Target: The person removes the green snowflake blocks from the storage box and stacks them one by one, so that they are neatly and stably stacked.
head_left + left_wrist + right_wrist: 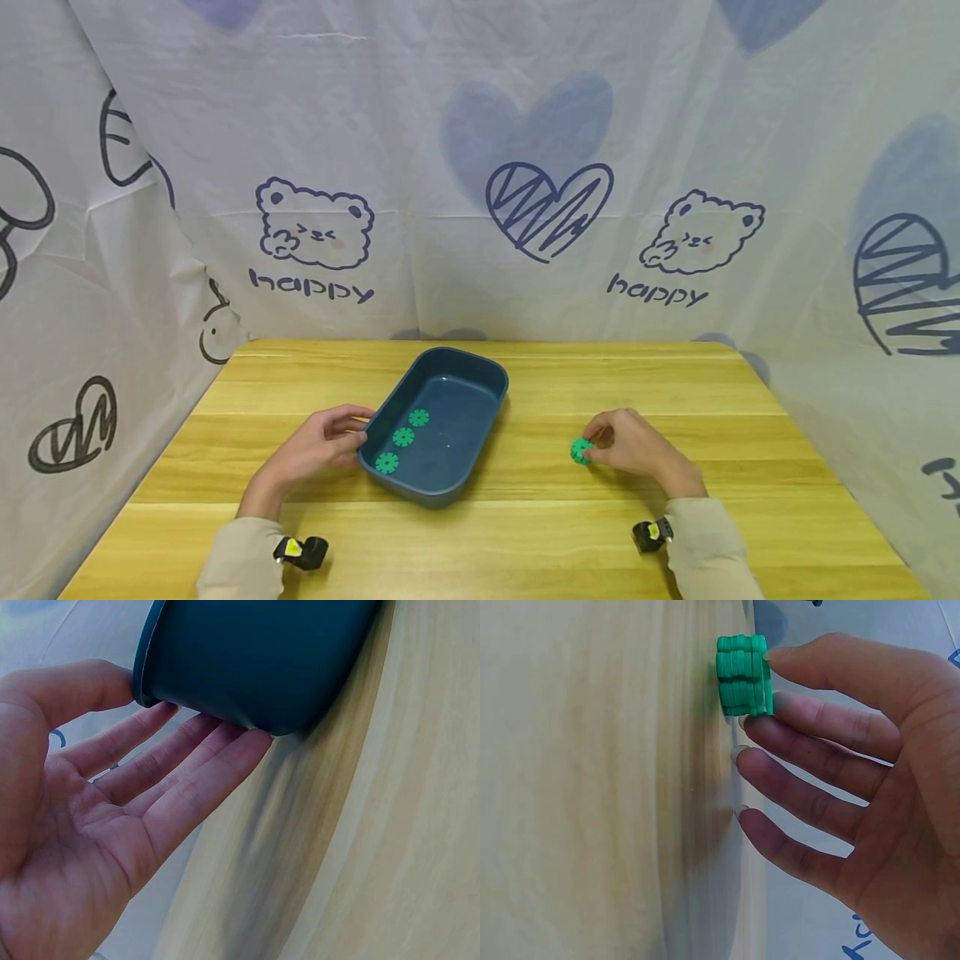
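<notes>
Pinching grn discs (739, 679) w/ R grip (639, 446), L grip (315, 446) touching tray (453, 425).

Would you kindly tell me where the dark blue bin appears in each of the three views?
Head: the dark blue bin sits just left of centre, at the left hand.
Left wrist: its outer wall fills the top middle, cut off by the upper edge.
Right wrist: not in it.
Shared landmark: the wooden tabletop, in all three.

Soft, fairly even light fills the head view, a small glint marking the dark-blue bin's (459, 421) floor; both wrist views look dimmer, hazier, with blurred shadows across the wooden tabletop (405, 825)
</notes>
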Action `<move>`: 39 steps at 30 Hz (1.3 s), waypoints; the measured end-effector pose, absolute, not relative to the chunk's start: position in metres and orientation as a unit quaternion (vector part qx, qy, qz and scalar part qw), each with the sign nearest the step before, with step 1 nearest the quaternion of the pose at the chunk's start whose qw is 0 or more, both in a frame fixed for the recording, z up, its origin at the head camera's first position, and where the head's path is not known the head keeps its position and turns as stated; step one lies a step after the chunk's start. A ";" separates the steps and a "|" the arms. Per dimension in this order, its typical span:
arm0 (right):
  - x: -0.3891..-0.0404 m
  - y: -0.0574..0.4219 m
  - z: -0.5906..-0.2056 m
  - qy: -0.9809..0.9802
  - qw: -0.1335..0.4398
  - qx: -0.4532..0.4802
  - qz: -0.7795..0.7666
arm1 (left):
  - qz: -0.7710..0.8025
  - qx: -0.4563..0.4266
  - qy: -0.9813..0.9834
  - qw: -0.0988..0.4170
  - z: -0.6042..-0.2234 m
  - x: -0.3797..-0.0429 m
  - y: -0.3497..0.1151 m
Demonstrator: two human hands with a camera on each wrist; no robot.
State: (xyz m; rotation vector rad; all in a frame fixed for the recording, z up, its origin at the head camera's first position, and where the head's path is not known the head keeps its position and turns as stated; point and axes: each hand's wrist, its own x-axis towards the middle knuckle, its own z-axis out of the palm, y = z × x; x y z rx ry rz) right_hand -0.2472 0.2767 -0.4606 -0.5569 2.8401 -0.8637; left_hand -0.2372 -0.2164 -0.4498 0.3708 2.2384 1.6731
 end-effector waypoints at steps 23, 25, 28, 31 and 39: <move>-0.247 0.276 -0.461 0.937 0.067 -0.189 -0.288 | 0.585 0.127 0.785 0.160 -0.452 -0.235 -0.218; -0.246 0.276 -0.461 0.936 0.066 -0.189 -0.288 | 0.584 0.127 0.786 0.160 -0.452 -0.235 -0.218; -0.246 0.276 -0.461 0.937 0.065 -0.188 -0.288 | 0.582 0.125 0.788 0.160 -0.452 -0.235 -0.218; -0.246 0.276 -0.460 0.937 0.065 -0.184 -0.289 | 0.581 0.124 0.789 0.160 -0.451 -0.234 -0.217; -0.246 0.269 -0.450 0.938 0.048 -0.188 -0.288 | 0.578 0.135 0.790 0.155 -0.452 -0.236 -0.217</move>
